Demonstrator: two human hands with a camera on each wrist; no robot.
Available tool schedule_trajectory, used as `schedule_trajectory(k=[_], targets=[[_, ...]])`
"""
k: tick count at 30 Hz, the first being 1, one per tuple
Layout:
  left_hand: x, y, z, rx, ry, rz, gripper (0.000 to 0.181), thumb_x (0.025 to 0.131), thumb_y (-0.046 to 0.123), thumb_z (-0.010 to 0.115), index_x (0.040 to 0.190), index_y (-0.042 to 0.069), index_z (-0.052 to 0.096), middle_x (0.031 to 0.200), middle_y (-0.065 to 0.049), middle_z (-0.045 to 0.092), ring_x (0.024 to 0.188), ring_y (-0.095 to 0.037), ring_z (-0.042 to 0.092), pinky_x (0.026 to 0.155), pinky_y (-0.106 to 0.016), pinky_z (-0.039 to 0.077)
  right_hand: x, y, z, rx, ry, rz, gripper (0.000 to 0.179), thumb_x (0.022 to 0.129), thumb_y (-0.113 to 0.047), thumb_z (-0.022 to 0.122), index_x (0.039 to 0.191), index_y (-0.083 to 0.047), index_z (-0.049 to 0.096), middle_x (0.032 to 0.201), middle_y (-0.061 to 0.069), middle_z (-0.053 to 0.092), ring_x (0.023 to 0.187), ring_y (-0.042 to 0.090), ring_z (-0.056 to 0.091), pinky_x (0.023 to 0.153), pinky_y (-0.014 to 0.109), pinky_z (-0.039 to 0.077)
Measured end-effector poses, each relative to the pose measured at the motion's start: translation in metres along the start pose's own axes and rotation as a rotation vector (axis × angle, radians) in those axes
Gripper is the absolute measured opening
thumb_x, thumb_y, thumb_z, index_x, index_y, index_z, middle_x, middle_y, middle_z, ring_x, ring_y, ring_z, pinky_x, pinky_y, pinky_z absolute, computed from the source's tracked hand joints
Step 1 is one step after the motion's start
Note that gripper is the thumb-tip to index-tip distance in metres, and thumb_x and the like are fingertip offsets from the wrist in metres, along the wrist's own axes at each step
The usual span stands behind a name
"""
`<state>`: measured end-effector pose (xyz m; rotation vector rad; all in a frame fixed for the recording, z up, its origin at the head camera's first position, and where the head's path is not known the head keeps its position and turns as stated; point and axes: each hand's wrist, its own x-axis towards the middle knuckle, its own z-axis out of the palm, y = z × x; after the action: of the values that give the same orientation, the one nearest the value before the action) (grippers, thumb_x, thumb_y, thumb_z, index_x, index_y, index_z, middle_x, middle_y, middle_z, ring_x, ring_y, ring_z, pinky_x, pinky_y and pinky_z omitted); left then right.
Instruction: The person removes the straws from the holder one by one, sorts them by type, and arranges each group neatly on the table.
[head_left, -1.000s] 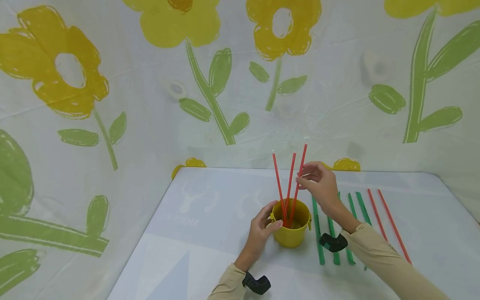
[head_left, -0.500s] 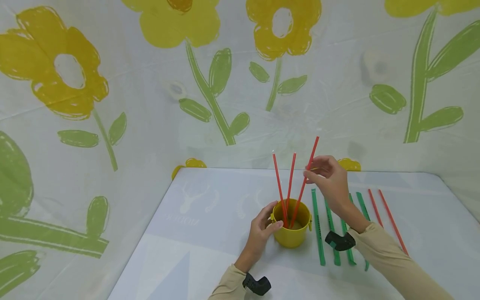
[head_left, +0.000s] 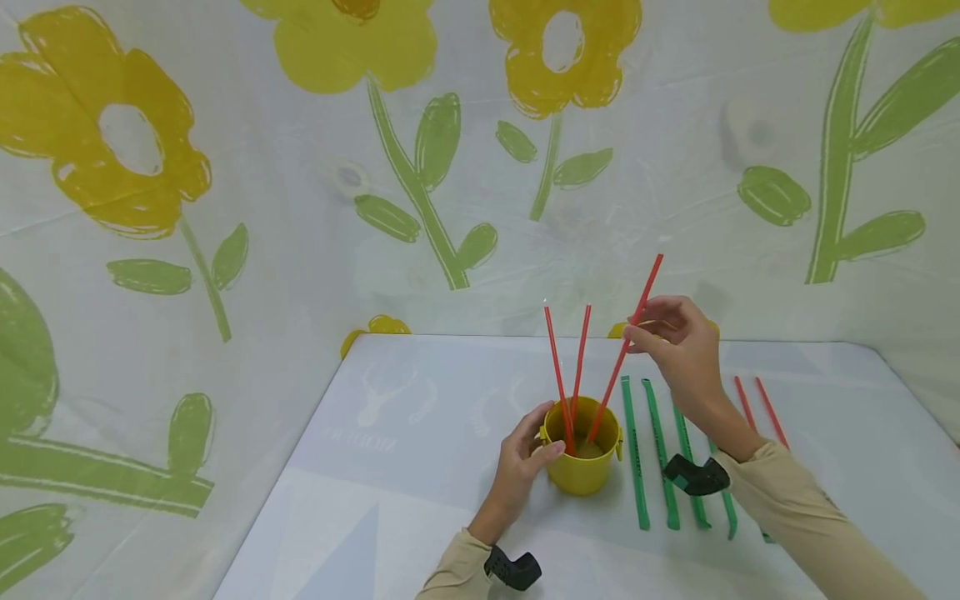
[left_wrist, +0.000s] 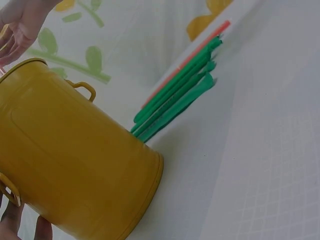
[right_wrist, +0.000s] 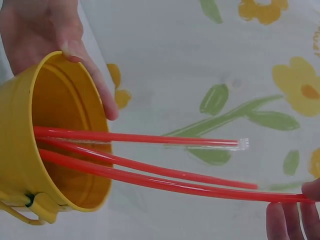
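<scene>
A small yellow bucket (head_left: pixel 579 477) with side handles stands on the table. My left hand (head_left: pixel 517 467) holds it from the left, thumb over the rim and fingers along its far side. My right hand (head_left: pixel 681 350) pinches a red straw (head_left: pixel 648 289) above the bucket, near the upper part of the straw. That straw leans right, and its lower end is inside the bucket. Two more red straws (right_wrist: pixel 140 136) lean in the bucket; a clear wrapper tip shows on one in the right wrist view.
To the right of the bucket, several green-wrapped straws (head_left: pixel 633 454) lie in a row on the white table (head_left: pixel 420 475). Beyond them are two loose red straws (head_left: pixel 771 411), partly behind my right arm. A flower-printed curtain (head_left: pixel 660 167) hangs behind the table.
My right hand has moved up and to the right, drawing the pinched red straw partly upward and tilting it further right. The left hand and bucket have stayed in place.
</scene>
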<state>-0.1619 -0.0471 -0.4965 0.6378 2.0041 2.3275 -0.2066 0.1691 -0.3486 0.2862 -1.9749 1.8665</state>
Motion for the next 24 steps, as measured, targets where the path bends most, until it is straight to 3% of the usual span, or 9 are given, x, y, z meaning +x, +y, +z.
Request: schedule_trajectory(k=[7,16,24], targets=[[0.001,-0.002,-0.001,0.010,-0.006,-0.006,0.055,0.092,0.018,0.057,0.143,0.006,0.039,0.141,0.001,0.046,0.126,-0.020,0.045,0.101,-0.033,0.039,0.002,-0.009,-0.010,0.195,-0.015,-0.042,0.025,0.084,0.004,0.066,0.105,0.003,0.054,0.091,0.013,0.061,0.076,0.018,0.064,0.066,0.025,0.054],[0.001,-0.004,-0.001,0.020,-0.004,-0.012,0.054,0.092,0.010,0.055,0.144,0.008,0.039,0.142,0.000,0.045,0.125,-0.022,0.045,0.101,-0.036,0.039,0.002,-0.024,-0.024,0.326,-0.006,-0.087,0.025,0.082,0.011,0.064,0.104,0.006,0.054,0.091,0.014,0.063,0.075,0.021,0.064,0.065,0.029,0.055],[0.000,-0.002,0.000,0.033,-0.001,-0.004,0.053,0.093,0.017,0.057,0.143,0.012,0.041,0.142,0.001,0.046,0.127,-0.020,0.044,0.101,-0.037,0.038,0.004,-0.034,-0.045,0.388,0.033,-0.086,0.028,0.080,0.016,0.064,0.105,0.008,0.055,0.090,0.014,0.064,0.074,0.021,0.066,0.065,0.031,0.055]])
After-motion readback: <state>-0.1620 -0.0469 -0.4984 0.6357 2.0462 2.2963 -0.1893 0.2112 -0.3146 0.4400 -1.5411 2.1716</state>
